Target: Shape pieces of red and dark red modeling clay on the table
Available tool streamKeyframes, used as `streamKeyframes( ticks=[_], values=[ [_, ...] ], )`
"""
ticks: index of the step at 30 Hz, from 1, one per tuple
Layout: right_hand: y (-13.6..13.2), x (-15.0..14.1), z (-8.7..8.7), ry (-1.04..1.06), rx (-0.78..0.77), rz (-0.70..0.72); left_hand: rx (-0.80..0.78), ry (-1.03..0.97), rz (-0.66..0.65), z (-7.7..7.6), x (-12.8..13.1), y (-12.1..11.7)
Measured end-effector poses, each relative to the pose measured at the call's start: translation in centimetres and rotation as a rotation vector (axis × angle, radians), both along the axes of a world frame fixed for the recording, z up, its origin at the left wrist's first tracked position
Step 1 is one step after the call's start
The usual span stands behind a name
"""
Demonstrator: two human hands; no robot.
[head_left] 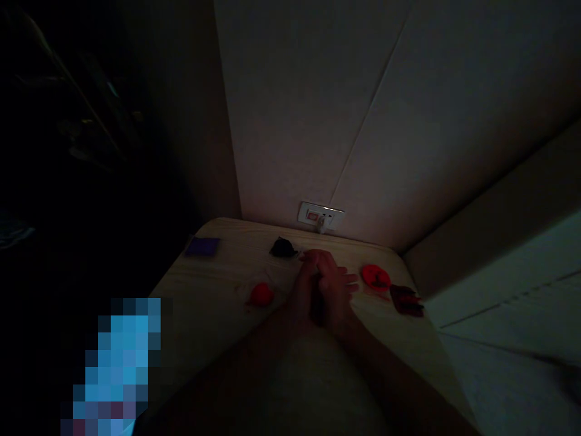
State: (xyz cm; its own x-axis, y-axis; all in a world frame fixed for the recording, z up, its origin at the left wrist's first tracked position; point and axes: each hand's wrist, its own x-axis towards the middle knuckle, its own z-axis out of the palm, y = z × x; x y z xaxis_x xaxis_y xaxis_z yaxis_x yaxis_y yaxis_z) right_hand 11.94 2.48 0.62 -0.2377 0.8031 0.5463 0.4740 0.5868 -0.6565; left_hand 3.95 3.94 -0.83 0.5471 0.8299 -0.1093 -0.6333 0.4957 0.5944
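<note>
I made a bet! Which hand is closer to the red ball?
Left. The left hand is just right of the red ball; the right hand is mostly farther right.

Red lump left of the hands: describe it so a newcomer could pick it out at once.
Start at the wall socket behind the pale table. Come nearer and left, past the black lump, to the rounded red lump beside the left hand. It is the table's only red thing on that side; the flat red disc and dark red piece lie right of the right hand.
</note>
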Motion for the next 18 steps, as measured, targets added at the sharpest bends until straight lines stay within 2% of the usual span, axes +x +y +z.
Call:
streamKeyframes(
  ticks=[4,8,13,18],
  values=[
    [0.0,-0.2,0.1,-0.125,0.022,-0.042,0.016,-0.109,-0.153,-0.6,0.0,0.3],
    [0.0,-0.4,0.3,-0.191,0.031,-0.05,-0.009,-0.14,-0.171,-0.5,-0.3,0.1],
    [0.0,-0.3,0.1,-0.222,0.042,-0.042,-0.104,-0.1,-0.098,-0.3,-0.7,-0.1],
    [0.2,-0.1,-0.1,-0.146,-0.004,-0.01,-0.137,-0.121,-0.164,-0.2,-1.0,0.2]
  ],
)
